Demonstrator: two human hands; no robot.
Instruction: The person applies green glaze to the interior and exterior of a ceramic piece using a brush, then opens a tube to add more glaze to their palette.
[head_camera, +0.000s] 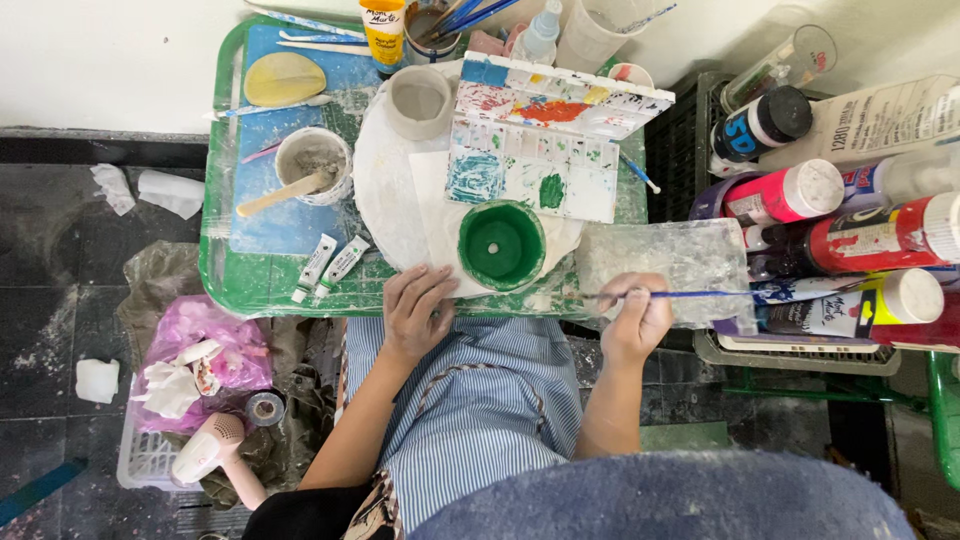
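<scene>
The right hand (636, 318) has its fingers clamped on a thin paintbrush (700, 294), while the left hand (415, 312) lies with fingers apart beside the green pot (501, 245) on the worktop (240, 285).

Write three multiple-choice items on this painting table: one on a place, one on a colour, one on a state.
1. Where is the left hand?
A. on the hair dryer
B. at the table's near edge beside the green pot
C. inside the grey cup

2. What colour is the pot's inside?
A. green
B. red
C. yellow

3. What is the right hand doing?
A. resting open
B. pinching a thin paintbrush
C. squeezing a tube

Key: 1 B, the fingers lie just left of the pot; 2 A, its inner wall is green; 3 B, the fingers close round the brush handle.
</scene>
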